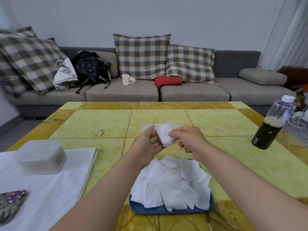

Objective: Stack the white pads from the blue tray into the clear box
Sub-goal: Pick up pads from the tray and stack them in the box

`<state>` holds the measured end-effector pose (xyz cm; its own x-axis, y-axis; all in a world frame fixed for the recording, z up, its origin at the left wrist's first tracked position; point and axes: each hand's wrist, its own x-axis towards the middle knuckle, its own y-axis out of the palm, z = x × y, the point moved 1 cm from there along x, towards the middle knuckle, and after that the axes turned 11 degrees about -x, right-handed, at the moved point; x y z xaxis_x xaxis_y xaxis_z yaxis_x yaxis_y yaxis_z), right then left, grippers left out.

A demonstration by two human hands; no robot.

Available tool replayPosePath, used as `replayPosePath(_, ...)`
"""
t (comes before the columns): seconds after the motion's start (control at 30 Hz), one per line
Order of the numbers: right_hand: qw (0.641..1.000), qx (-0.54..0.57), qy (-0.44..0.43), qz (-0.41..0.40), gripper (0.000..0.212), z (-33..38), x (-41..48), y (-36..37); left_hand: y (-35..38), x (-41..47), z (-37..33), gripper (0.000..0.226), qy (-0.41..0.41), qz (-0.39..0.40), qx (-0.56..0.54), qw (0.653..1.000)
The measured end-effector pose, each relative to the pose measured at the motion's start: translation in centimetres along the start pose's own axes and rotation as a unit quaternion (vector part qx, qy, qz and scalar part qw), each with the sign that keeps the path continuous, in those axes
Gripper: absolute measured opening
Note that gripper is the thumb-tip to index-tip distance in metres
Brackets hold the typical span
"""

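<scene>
Yellow-green surface underneath. Low at centre, the blue tray holds heaped white pads. Above it, my left hand and right hand pinch one pad before the clear box, mid-frame. Grey sofa beyond.

a grey sofa with plaid cushions stands against a pale wall, behind a yellow-green tiled table.

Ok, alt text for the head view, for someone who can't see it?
Left hand and right hand hold one white pad at the clear box on a yellow table. Nearer the person, a blue tray is heaped with more pads.
</scene>
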<state>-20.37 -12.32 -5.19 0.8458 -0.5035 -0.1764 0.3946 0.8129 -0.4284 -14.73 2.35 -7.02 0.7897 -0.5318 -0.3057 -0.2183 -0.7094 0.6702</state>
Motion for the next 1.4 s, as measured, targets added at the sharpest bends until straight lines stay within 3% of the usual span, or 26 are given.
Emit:
replayPosePath(0.13, 1.000, -0.011, 0.007, 0.002, 0.012, -0.2, 0.3, 0.1, 0.1, -0.4, -0.4, 0.043, 0.020, 0.032, 0.079, 0.996)
replayPosePath(0.27, 0.997, -0.062, -0.034, 0.018, 0.009, -0.3, 0.3, 0.1, -0.5, -0.1, -0.2, 0.022, 0.046, -0.048, 0.112, 0.991)
replayPosePath(0.33, 0.984, -0.148, -0.099, 0.011, 0.011, -0.6, 0.6, -0.3, -1.0, 0.2, -0.5, 0.022, 0.056, -0.088, 0.101, 0.989)
replayPosePath(0.4, 0.948, -0.259, -0.178, 0.059, 0.024, -0.8, 0.6, -1.0, -1.6, 0.5, -0.8, 0.026, 0.064, -0.114, 0.099, 0.987)
replayPosePath(0.5, 0.860, -0.412, -0.209, 0.215, 0.039, -1.1, 0.2, -1.6, -2.1, 0.8, -1.1, 0.031, 0.066, -0.131, 0.101, 0.984)
replayPosePath(0.57, 0.819, -0.477, -0.214, 0.236, 0.045, -1.4, -0.1, -1.3, -2.3, 0.8, -1.1, 0.036, 0.064, -0.125, 0.094, 0.986)
replayPosePath(0.6, 0.816, -0.486, -0.220, 0.224, 0.043, -1.5, -0.1, -1.1, -2.3, 0.9, -1.1, 0.040, 0.061, -0.118, 0.091, 0.987)
replayPosePath(0.73, 0.870, -0.398, -0.231, 0.178, 0.017, -1.7, 0.3, -0.7, -2.2, 0.7, -1.0, 0.034, 0.065, -0.098, 0.136, 0.984)
replayPosePath(0.83, 0.931, -0.259, -0.219, 0.134, 0.015, -0.9, 0.4, -1.1, -2.5, 0.7, -1.0, 0.025, 0.099, -0.107, 0.208, 0.967)
replayPosePath(0.93, 0.963, -0.129, -0.217, 0.094, 0.020, 0.4, 0.0, -1.8, -2.5, 0.5, -0.8, 0.021, 0.097, -0.089, 0.237, 0.962)
replayPosePath(1.13, 0.961, -0.132, -0.226, 0.088, 0.019, 0.3, 0.4, -1.4, -0.7, -0.4, 0.1, 0.013, 0.058, 0.006, 0.260, 0.964)
replayPosePath(1.4, 0.959, -0.159, -0.236, 0.013, 0.012, -0.2, 1.0, -0.9, -0.5, -0.2, 0.1, 0.027, 0.012, 0.042, 0.209, 0.977)
